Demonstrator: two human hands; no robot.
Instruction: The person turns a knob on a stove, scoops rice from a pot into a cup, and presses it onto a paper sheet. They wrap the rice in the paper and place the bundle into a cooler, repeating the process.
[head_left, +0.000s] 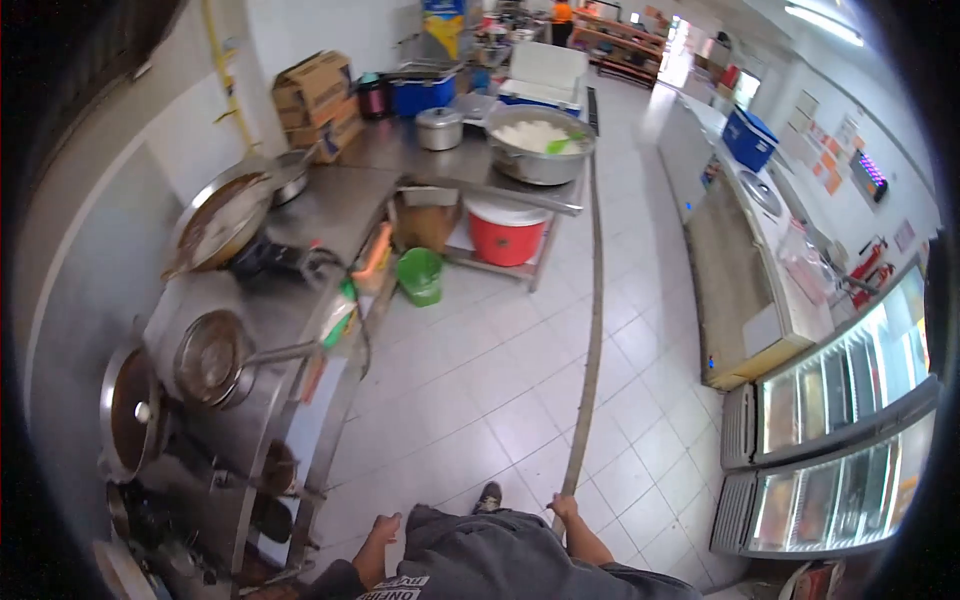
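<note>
My left hand (385, 527) hangs low beside my dark shirt, its fingers loosely apart and nothing seen in it. It is nearest to the steel counter (345, 205) on the left. My right hand (564, 508) hangs on the other side with fingers curled in, and no object shows in it. It appears in front of a long dark floor strip (594, 300). One shoe (488, 497) shows on the tiled floor between my hands. On the left counter sit a frying pan with a handle (212, 355), a large wok (222, 222) and a round lidded pan (133, 410).
Farther along stand a big pot of white rice (540, 150), a lidded pot (438, 128), cardboard boxes (318, 100), a red bucket (506, 235) and a green bin (419, 276). Right are a white-topped counter (735, 200), a blue cooler (749, 138) and lit glass-door fridges (840, 400). A person (562, 22) stands far back.
</note>
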